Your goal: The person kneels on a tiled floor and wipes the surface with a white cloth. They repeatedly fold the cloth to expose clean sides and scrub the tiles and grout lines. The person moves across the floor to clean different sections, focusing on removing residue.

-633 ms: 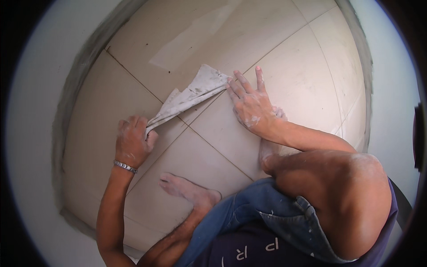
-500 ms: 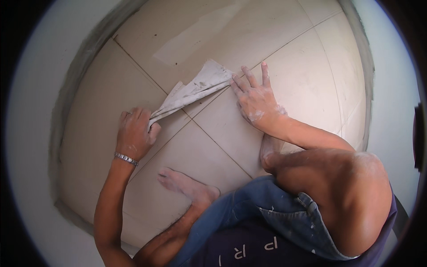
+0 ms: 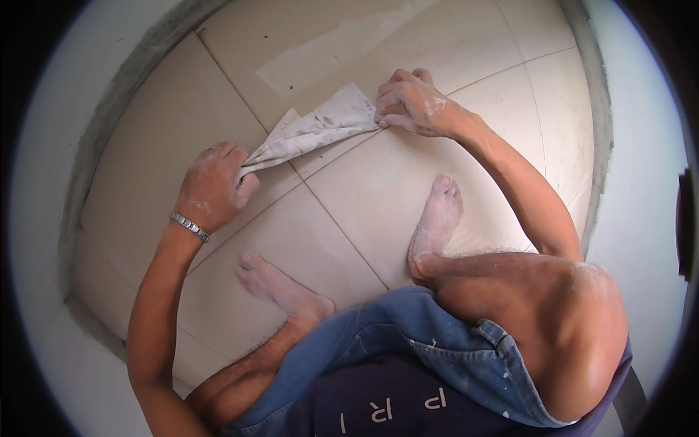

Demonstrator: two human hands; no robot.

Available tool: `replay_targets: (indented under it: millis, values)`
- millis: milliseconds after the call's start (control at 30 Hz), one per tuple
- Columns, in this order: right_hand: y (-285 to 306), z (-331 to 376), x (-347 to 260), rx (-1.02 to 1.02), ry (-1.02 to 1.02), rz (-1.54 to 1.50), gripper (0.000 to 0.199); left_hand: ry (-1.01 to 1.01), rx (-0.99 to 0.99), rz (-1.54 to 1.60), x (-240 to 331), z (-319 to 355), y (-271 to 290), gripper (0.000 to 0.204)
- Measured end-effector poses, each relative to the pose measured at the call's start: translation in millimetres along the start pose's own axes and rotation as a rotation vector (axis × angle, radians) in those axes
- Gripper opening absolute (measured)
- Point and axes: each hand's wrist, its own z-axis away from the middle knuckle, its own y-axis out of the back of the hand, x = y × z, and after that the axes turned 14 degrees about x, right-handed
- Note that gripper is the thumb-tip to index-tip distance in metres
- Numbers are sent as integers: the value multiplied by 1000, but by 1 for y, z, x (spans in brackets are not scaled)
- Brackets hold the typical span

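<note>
A white cloth (image 3: 313, 130), smudged with grey and folded into a long wedge, stretches between my two hands just over the floor tiles. My left hand (image 3: 215, 182), with a metal bracelet at the wrist, is closed round the cloth's narrow, bunched end. At the wide end, my right hand (image 3: 413, 103) has its fingers curled in and pinches the cloth's right corner. White powder covers parts of both hands.
Beige floor tiles (image 3: 349, 226) with dark joints lie under the cloth. A paler wet-looking streak (image 3: 328, 47) crosses the far tile. My bare left foot (image 3: 280, 284) and right foot (image 3: 439, 218) rest nearby. Grey-edged white walls (image 3: 641, 146) rise at both sides.
My right hand was spread flat at the cloth's corner; now its fingers are curled on it. Both hands and the cloth appear slightly higher in view. My right foot now shows fully.
</note>
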Motion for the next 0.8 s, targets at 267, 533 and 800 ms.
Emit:
replay_targets:
  millis: [267, 533, 800]
  values:
    - [-2, -24, 8, -167, -44, 2, 4, 9, -92, -26, 12, -7, 6, 28]
    - [-6, -49, 8, -255, -112, 89, 24, 57, -202, -100, 7, -12, 17, 26]
    - [-16, -60, 18, -135, -64, 180, 35, 70, -270, -92, 3, -14, 16, 24]
